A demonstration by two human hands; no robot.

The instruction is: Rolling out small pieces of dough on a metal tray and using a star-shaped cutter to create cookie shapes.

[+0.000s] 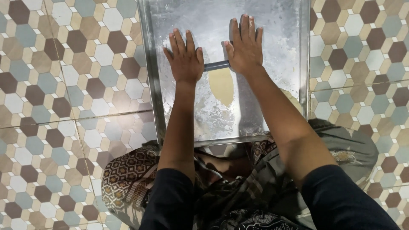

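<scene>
A large metal tray [272,115] dusted with flour lies on the tiled floor in front of me. On it is a flat oval of pale dough [221,87]. A thin metal rolling pin [216,65] lies across the far end of the dough. My left hand [184,57] presses flat on the pin's left end, fingers stretched forward. My right hand [245,47] presses flat on its right end in the same way. Both palms hide the pin's ends.
The floor [59,98] is covered in hexagonal tiles of brown, beige and grey. My knees in patterned cloth [128,174] sit just before the tray's near rim. More pale dough [294,100] shows by my right forearm near the tray's right wall.
</scene>
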